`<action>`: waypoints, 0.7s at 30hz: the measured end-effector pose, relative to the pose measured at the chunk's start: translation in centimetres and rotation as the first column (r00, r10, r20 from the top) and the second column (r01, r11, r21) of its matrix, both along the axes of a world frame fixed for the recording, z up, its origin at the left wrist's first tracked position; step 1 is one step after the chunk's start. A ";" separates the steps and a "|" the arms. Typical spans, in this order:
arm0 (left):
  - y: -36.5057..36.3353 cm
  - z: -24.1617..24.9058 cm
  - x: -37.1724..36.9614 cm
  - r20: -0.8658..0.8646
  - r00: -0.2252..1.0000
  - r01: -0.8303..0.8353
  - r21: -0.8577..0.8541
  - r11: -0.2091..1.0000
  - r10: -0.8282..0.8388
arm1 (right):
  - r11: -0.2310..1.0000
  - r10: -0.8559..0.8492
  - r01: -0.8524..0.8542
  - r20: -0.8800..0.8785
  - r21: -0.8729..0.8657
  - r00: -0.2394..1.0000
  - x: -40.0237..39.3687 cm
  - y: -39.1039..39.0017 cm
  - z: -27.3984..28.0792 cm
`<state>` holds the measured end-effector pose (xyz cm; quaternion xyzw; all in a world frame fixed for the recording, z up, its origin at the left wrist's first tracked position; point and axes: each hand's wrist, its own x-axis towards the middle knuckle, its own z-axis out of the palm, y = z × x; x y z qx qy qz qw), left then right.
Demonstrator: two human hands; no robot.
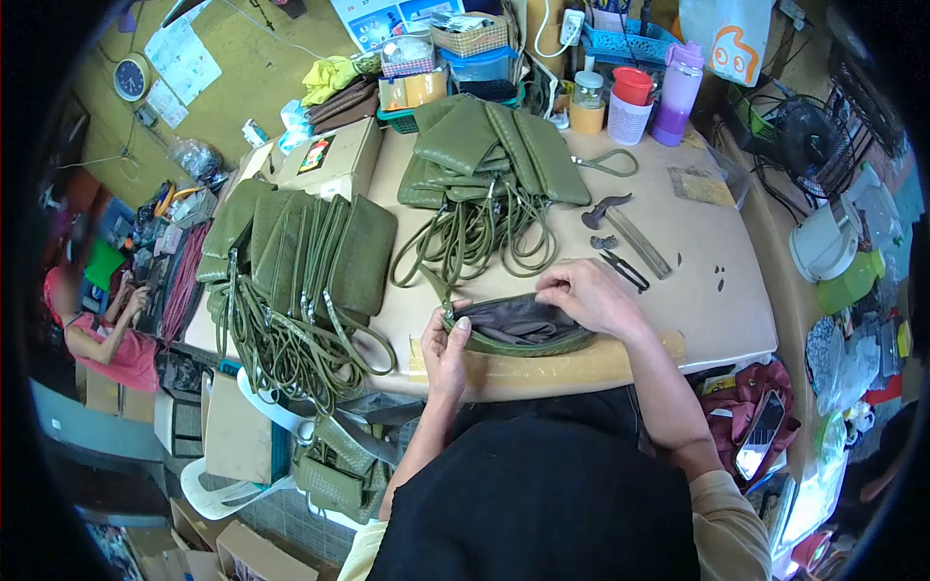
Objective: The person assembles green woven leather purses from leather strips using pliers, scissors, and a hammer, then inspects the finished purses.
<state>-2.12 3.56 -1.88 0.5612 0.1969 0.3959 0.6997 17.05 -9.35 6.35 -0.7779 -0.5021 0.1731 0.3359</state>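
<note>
A green woven-pattern pouch (528, 346) with a dark lining lies at the table's front edge, its mouth spread open towards me. My left hand (446, 353) grips its left end, thumb on the rim, beside a metal clasp and a strap. At the right side of the mouth, my right hand (586, 295) has its fingers closed on the rim or lining; the fingertips are partly hidden. Beyond the pouch are a stack of similar green pouches (484, 155) with looped cords and, to the left, another row of pouches (320, 247) whose cords (300, 349) hang over the edge.
On the right of the table (717, 300) lie a hammer (605, 210), a flat bar (641, 244) and black thread snips (626, 272). A purple bottle (676, 97), a red-lidded cup (630, 102) and baskets stand at the back. A person in pink (107, 339) sits far left.
</note>
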 end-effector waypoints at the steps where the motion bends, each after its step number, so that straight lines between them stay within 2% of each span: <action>1: 0.0 -0.1 -0.1 0.002 1.000 0.016 -0.019 1.000 -0.016 | 1.000 0.011 -0.011 -0.006 0.001 1.000 -0.1 0.4 0.0; 4: 0.1 0.1 -0.1 -0.010 1.000 0.027 -0.014 1.000 -0.027 | 0.988 -0.107 0.103 0.028 0.119 0.994 -0.1 1.5 -0.8; 7: 0.4 -0.2 -0.2 -0.024 0.996 0.083 -0.003 0.997 -0.083 | 0.985 -0.148 0.143 0.050 0.100 0.988 -0.5 1.6 -0.8; 9: 0.4 0.3 0.0 0.022 0.983 0.183 -0.021 0.983 -0.183 | 0.991 -0.132 0.128 0.092 0.044 0.987 -0.9 1.7 -1.0; 11: 0.6 0.3 0.3 0.041 0.981 0.191 -0.008 0.982 -0.190 | 0.922 -0.239 0.039 0.486 0.386 0.841 -2.1 1.7 -0.2; 13: 0.9 0.0 0.4 0.026 0.988 0.151 -0.001 0.989 -0.151 | 0.941 -0.196 0.051 0.419 0.334 0.887 -3.3 0.8 1.3; 14: 0.9 0.1 0.4 0.027 0.989 0.146 -0.001 0.989 -0.146 | 0.989 0.023 -0.072 0.343 0.129 0.939 -3.6 0.5 1.6; 15: 0.9 0.2 0.5 0.005 0.989 0.149 0.004 0.989 -0.149 | 0.974 0.226 -0.217 0.219 -0.066 0.949 -3.9 0.3 2.1; 16: 0.8 0.4 0.4 -0.019 0.988 0.153 0.009 0.988 -0.153 | 0.875 0.386 -0.338 0.076 -0.346 0.919 -3.9 0.7 3.3; 17: 0.7 0.4 0.3 -0.021 0.988 0.153 0.011 0.988 -0.152 | 0.875 0.386 -0.340 0.074 -0.344 0.919 -3.6 1.3 2.3; 19: 0.4 0.7 0.3 -0.061 0.983 0.179 0.063 0.982 -0.176 | 0.772 0.516 -0.514 -0.102 -0.374 0.850 -2.9 2.6 0.2; 20: 0.1 1.2 0.4 -0.084 0.977 0.204 0.090 0.975 -0.197 | 0.718 0.548 -0.517 -0.080 -0.466 0.833 -2.9 3.4 0.6; 21: 0.1 1.4 0.4 -0.082 0.976 0.207 0.089 0.974 -0.200 | 0.719 0.545 -0.515 -0.080 -0.467 0.834 -3.4 3.7 1.2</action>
